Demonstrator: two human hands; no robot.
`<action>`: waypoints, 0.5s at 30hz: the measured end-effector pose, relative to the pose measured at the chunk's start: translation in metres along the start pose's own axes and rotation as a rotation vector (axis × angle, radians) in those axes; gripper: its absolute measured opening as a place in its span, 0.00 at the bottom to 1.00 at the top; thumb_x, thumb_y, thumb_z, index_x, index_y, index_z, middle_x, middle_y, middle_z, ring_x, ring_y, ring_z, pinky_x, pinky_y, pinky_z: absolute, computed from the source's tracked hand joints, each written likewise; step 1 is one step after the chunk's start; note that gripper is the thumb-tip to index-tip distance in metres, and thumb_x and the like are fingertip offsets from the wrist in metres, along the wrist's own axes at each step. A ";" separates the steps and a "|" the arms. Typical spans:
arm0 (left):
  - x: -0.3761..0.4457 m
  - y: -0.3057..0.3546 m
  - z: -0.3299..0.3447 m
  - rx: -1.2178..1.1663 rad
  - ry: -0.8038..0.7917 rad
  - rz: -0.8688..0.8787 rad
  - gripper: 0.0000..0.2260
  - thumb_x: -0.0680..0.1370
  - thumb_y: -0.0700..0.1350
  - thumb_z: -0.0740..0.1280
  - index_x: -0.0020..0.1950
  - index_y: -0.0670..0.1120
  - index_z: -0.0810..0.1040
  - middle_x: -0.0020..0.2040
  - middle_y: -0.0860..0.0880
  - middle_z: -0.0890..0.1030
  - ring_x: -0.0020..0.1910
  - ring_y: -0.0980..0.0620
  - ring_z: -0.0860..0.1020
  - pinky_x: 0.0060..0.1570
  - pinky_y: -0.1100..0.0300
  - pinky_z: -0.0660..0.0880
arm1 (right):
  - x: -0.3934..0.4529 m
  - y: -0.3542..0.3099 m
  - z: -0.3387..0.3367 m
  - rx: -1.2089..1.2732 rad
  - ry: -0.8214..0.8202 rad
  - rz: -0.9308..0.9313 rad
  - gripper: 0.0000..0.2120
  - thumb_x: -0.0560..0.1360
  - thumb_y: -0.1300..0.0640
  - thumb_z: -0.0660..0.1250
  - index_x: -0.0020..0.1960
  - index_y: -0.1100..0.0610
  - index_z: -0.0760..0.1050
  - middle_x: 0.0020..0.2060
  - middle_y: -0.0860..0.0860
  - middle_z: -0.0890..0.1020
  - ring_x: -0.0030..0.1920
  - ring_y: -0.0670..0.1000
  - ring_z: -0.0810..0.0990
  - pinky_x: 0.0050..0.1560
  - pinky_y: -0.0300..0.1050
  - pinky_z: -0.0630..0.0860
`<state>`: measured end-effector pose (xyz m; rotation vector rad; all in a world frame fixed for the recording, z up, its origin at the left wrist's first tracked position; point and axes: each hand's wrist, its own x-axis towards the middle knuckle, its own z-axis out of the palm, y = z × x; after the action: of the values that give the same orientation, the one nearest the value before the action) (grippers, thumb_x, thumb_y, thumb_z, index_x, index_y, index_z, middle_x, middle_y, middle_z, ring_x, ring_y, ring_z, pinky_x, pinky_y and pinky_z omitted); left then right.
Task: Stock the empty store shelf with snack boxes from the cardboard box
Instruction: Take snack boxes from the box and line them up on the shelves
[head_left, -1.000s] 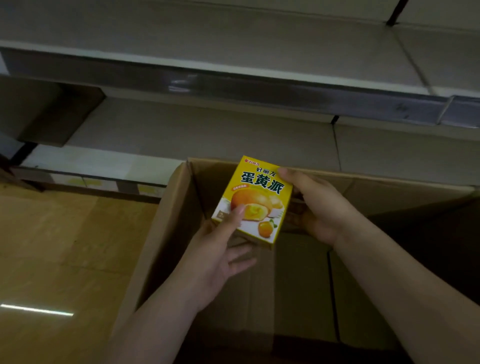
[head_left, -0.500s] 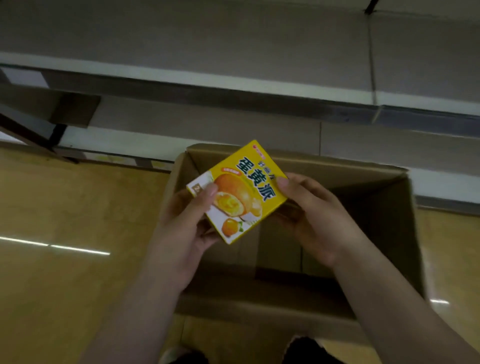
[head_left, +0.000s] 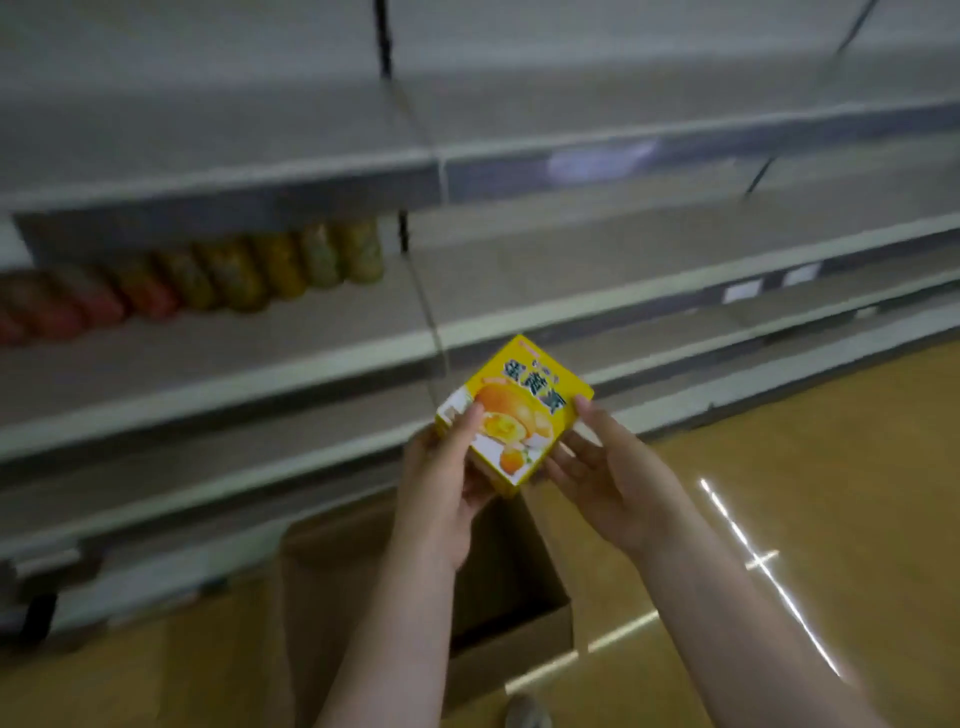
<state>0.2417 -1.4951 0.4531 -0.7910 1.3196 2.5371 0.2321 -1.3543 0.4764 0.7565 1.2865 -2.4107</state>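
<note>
Small yellow cardboard snack box with a cake picture on its front (head_left: 514, 413), held up between both hands, above the open brown cardboard box (head_left: 511, 597) on the floor and just short of the near edge of the grey store shelves (head_left: 322, 358). Probably light and stiff enough, but thin card, so likely to dent if squeezed; best taken by opposite side edges, as here. Left hand (head_left: 447, 480) curled round the left edge, thumb lying on the printed front. Right hand (head_left: 605, 475) cupping the right and lower edge, fingers wrapped underneath, thumb at the upper corner. Both forearms reaching forward, box tilted corner-up. Blurry row of colourful packets (head_left: 218, 275) further left on a higher shelf.
</note>
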 end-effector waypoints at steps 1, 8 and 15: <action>-0.010 0.004 0.016 0.000 -0.050 -0.002 0.21 0.71 0.50 0.72 0.62 0.44 0.76 0.50 0.42 0.84 0.38 0.47 0.83 0.30 0.58 0.77 | -0.016 -0.012 -0.002 -0.014 -0.034 -0.059 0.27 0.69 0.53 0.69 0.67 0.55 0.73 0.50 0.53 0.82 0.44 0.50 0.83 0.51 0.45 0.76; -0.087 -0.002 0.139 -0.004 -0.391 0.017 0.33 0.67 0.49 0.76 0.68 0.43 0.68 0.54 0.39 0.83 0.50 0.40 0.83 0.42 0.50 0.81 | -0.129 -0.087 -0.050 -0.347 -0.048 -0.448 0.36 0.66 0.47 0.73 0.70 0.32 0.63 0.58 0.43 0.82 0.61 0.48 0.79 0.60 0.52 0.73; -0.141 -0.038 0.249 0.103 -0.843 -0.031 0.26 0.73 0.48 0.72 0.69 0.42 0.71 0.57 0.40 0.82 0.55 0.41 0.82 0.57 0.41 0.77 | -0.195 -0.168 -0.135 -0.093 0.285 -0.774 0.26 0.69 0.53 0.70 0.67 0.48 0.72 0.49 0.51 0.86 0.50 0.50 0.84 0.51 0.47 0.76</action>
<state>0.2813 -1.2608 0.6172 0.2785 1.0863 2.3011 0.3494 -1.1455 0.6407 0.6721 2.1010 -2.8430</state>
